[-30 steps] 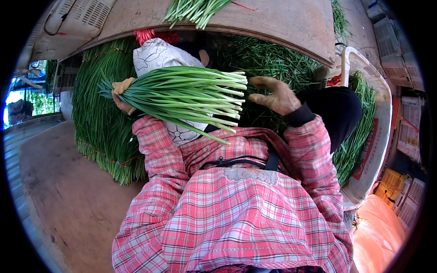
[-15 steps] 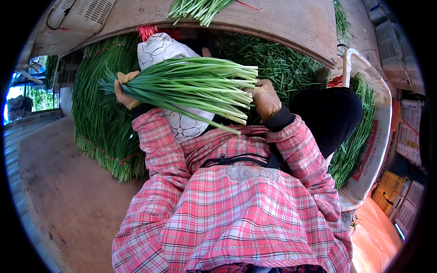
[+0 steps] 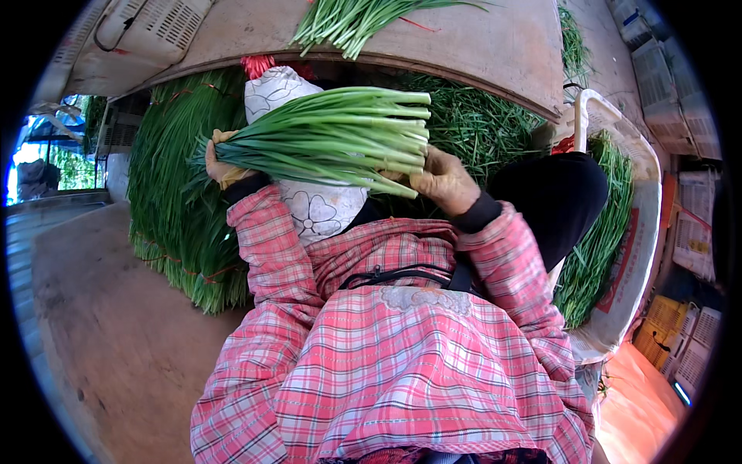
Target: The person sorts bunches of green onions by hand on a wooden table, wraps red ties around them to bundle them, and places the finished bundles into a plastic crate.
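A loose bundle of green chives (image 3: 325, 131) lies across my lap in the air, pale cut ends to the right and leafy tips to the left. My left hand (image 3: 222, 161), in a tan glove, is closed round the leafy end. At the pale ends my right hand (image 3: 446, 182), also gloved, has its fingers closed on the lower stalks; exactly how many is hidden. Beneath the bundle a white cloth with a dark flower outline (image 3: 321, 207) covers my knee.
Tied chive bundles (image 3: 185, 170) are stacked at the left, beside a brown board (image 3: 124, 309). Ahead is a wooden tabletop (image 3: 464, 46) with more chives (image 3: 352, 23) on it. Loose leaves (image 3: 479, 116) lie below its edge. At the right stands a white basket (image 3: 653, 193) holding chives.
The bundle has risen slightly and fanned less at its lower edge. My right hand has shifted down and left along the cut ends, onto the lowest stalks. My left hand keeps its hold.
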### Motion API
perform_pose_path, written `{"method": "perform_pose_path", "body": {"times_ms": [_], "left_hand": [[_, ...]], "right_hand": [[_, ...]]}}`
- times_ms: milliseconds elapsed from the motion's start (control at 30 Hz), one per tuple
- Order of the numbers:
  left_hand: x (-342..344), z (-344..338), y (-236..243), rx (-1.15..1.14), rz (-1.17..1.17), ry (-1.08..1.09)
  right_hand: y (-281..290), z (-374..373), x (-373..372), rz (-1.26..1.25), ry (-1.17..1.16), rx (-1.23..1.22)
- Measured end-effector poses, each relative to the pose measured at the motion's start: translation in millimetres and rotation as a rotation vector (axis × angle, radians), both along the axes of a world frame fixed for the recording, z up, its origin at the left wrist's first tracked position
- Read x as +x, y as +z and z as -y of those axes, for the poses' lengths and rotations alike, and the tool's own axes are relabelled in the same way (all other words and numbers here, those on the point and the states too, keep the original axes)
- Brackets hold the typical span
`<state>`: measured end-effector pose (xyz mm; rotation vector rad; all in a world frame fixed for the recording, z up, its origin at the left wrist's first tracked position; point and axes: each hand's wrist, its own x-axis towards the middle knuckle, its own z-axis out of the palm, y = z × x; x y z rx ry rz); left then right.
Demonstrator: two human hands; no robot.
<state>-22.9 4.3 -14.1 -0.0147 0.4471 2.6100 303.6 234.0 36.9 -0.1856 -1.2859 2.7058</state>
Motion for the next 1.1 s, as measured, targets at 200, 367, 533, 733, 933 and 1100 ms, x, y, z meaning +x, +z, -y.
{"method": "perform_pose_path", "body": {"times_ms": [200,367,533,733,933,1100], "left_hand": [[1,1,16,-0.298,0.076,0.274],[18,-12,50,-0.38,0.05,0.34],[19,-20,46,-0.36,-0.007,0.243],[28,-24,38,-0.383,0.106,0.262],[24,-9,29,-0.351,0.119,0.313],[27,-13,38,-0.39,0.142,0.373]], "right_hand": [[19,-34,34,0.161,-0.34,0.1],[14,-44,63,0.347,-0.305,0.848],[15,-2,11,0.356,-0.111,0.332],[9,7,-19,0.379,-0.134,0.189],[-5,-48,62,0.673,-0.242,0.843],[11,-51,70,0.581,-0.47,1.916]]}}
